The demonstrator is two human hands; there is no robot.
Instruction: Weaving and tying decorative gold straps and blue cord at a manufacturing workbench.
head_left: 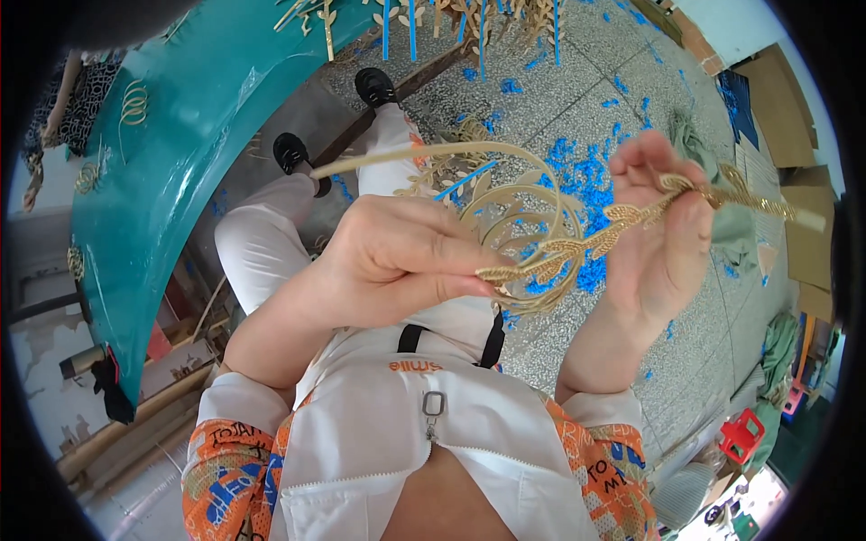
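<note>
Between my hands stretches a gold leaf-patterned trim (597, 242), like a braid with small leaves along it. My left hand (392, 263) pinches its near end between thumb and fingers. Thumb and fingers of my right hand (663, 225) close on the trim further along, with the other fingers curled up. Past the right hand, a narrow gold stretch of the trim runs out to a pale tip. A coil of flat beige-gold strip (494, 148) loops beside the left hand; one of its ends reaches left over my legs. How coil and trim join is hard to see.
Gold leaf trims and blue strips (412, 32) hang at the top. Curving along the left is a glossy teal surface (171, 180) with loose gold coils. Blue scraps (577, 180) litter the speckled floor. Cardboard (774, 104) and a red plastic item (741, 436) stand right. Another person's arm (63, 99) shows far left.
</note>
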